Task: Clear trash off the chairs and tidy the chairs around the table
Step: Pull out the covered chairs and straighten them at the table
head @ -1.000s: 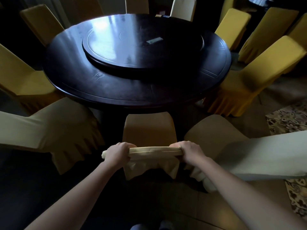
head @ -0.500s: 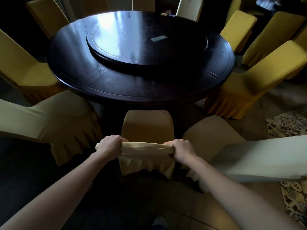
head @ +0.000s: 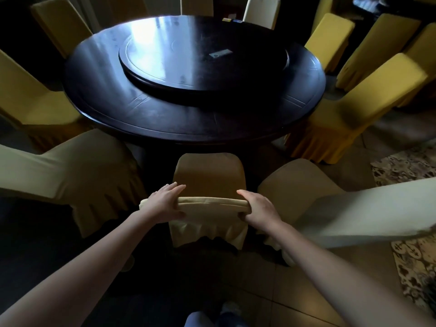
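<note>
While resting left hand (head: 165,204) and right hand (head: 258,207), fingers straight, atop the back of the chair (head: 210,175), seat nosed up to the table (head: 106,109), press evenly through both palms; keep back square to rim, stop before bumping.

The card (head: 220,53) on the turntable (head: 165,67) was too small to read, as were the items (head: 232,20) at the far rim of the surface (head: 188,123). The left chair (head: 35,171) and right chair (head: 377,215) ran past the view's edges.
</note>
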{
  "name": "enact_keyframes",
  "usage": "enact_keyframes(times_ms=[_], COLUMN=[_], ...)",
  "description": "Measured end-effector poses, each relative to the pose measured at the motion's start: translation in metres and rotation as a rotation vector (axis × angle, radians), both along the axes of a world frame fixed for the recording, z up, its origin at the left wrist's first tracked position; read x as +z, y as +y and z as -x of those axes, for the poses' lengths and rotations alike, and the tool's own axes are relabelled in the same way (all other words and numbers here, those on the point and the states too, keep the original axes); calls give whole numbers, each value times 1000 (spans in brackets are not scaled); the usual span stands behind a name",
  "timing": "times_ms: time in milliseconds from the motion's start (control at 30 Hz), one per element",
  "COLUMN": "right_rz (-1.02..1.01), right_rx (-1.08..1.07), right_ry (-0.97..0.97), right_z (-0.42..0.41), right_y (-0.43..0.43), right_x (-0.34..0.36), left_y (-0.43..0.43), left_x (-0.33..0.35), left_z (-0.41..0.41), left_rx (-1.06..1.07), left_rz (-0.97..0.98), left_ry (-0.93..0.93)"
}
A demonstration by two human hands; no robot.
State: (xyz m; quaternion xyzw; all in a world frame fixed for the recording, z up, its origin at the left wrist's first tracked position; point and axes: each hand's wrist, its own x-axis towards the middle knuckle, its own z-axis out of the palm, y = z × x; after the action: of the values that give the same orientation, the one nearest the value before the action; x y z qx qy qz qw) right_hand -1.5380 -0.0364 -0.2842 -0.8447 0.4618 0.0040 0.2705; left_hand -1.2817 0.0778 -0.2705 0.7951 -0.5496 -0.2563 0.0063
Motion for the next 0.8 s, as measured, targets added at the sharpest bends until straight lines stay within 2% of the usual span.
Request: enact_keyframes(times_ms=[333, 533, 800], right_rz=[193, 266, 317], right_rx=[-14, -95, -159], right_ry=[-116, -112, -111], right_z=[50, 104, 206], right_y=[62, 80, 43], right_x=[10, 9, 10], left_y=[10, 8, -40], left_x=[9, 14, 32], left_z=[83, 138, 259], left_rx=[-275, -377, -438], left_rz=[309, 307, 361], left_ry=[-64, -135, -107])
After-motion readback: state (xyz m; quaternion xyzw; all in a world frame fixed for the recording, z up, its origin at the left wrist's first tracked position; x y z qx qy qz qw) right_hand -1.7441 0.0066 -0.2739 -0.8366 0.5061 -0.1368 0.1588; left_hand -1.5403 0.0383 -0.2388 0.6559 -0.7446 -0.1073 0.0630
